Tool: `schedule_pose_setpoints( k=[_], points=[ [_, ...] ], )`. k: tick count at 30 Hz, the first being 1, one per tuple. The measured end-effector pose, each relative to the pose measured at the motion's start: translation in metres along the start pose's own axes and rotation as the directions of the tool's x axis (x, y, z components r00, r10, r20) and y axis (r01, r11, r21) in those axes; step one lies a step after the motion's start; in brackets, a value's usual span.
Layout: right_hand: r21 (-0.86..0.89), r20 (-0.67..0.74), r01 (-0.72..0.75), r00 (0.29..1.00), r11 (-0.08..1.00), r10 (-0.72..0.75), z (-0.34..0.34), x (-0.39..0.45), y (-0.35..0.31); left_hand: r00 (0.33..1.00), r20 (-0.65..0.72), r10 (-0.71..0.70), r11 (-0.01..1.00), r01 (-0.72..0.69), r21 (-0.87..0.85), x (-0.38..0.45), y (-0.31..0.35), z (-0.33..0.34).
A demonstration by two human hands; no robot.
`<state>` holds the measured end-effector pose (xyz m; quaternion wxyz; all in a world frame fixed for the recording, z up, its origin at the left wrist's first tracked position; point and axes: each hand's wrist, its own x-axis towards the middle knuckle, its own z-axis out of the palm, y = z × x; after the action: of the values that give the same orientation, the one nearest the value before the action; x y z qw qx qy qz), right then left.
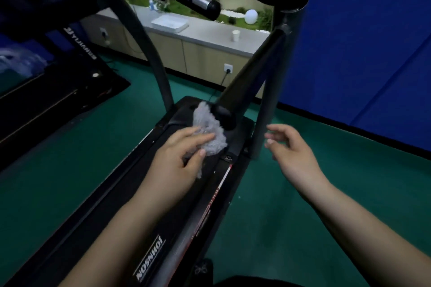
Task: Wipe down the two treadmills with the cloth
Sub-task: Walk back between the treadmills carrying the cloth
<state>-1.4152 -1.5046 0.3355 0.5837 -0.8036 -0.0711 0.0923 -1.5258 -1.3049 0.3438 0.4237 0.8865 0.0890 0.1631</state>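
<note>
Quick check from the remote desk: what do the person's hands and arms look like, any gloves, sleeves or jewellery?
Both the left hand and the right hand are bare, without gloves. Both forearms are uncovered as far as the frame shows: no sleeves, watch, rings or bracelets visible.

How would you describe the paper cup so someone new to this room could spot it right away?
Look past the treadmill to the long grey counter along the far wall. The cup stands alone near the counter's right end, right of the white tray. It is small, white and upright, unlike the flat tray.

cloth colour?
Pale grey, crumpled, under the left hand; cloth shows best in the head view.
</note>
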Motion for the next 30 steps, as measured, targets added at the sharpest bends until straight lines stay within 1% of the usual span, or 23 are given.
schedule_pose_setpoints(
  k=[2, 4, 5, 6, 10, 14, 19, 22, 25, 30],
  points=[
    [-0.005, 0.098, -0.008, 0.995, 1.000, 0.008, -0.011, -0.017, 0.018, 0.980, 0.023, -0.199, 0.975, 0.195, 0.104, -0.027, -0.009, 0.011],
    [-0.014, 0.208, -0.003, 0.978, 1.000, 0.006, -0.018, -0.035, 0.035, 0.900, 0.054, -0.433, 0.899, 0.427, 0.102, -0.059, -0.015, 0.021],
    [-0.027, 0.265, 0.000, 0.964, 1.000, 0.007, -0.021, -0.043, 0.043, 0.857, 0.059, -0.513, 0.858, 0.508, 0.078, -0.077, -0.016, 0.026],
    [-0.050, 0.321, 0.006, 0.947, 0.999, 0.010, -0.023, -0.052, 0.051, 0.827, 0.054, -0.559, 0.828, 0.556, 0.071, -0.096, -0.017, 0.029],
    [-0.150, 0.513, 0.041, 0.857, 0.988, 0.043, -0.024, -0.086, 0.078, 0.759, -0.043, -0.650, 0.750, 0.650, 0.125, -0.173, -0.018, 0.031],
    [-0.196, 0.637, 0.068, 0.768, 0.978, 0.074, -0.015, -0.119, 0.095, 0.663, -0.152, -0.733, 0.654, 0.749, 0.109, -0.246, -0.010, 0.019],
    [-0.212, 0.756, 0.196, 0.654, 0.957, 0.034, 0.011, -0.163, 0.099, 0.555, -0.263, -0.789, 0.565, 0.824, 0.045, -0.328, -0.001, 0.005],
    [-0.193, 0.811, 0.246, 0.585, 0.950, 0.014, 0.030, -0.198, 0.098, 0.505, -0.312, -0.805, 0.528, 0.849, 0.014, -0.382, 0.006, 0.000],
    [-0.180, 0.854, 0.288, 0.520, 0.940, 0.005, 0.052, -0.243, 0.097, 0.441, -0.352, -0.825, 0.485, 0.874, -0.041, -0.442, 0.014, -0.006],
    [-0.183, 0.909, 0.349, 0.416, 0.919, 0.023, 0.089, -0.339, 0.102, 0.315, -0.401, -0.860, 0.407, 0.898, -0.168, -0.557, 0.030, -0.015]
  ],
)
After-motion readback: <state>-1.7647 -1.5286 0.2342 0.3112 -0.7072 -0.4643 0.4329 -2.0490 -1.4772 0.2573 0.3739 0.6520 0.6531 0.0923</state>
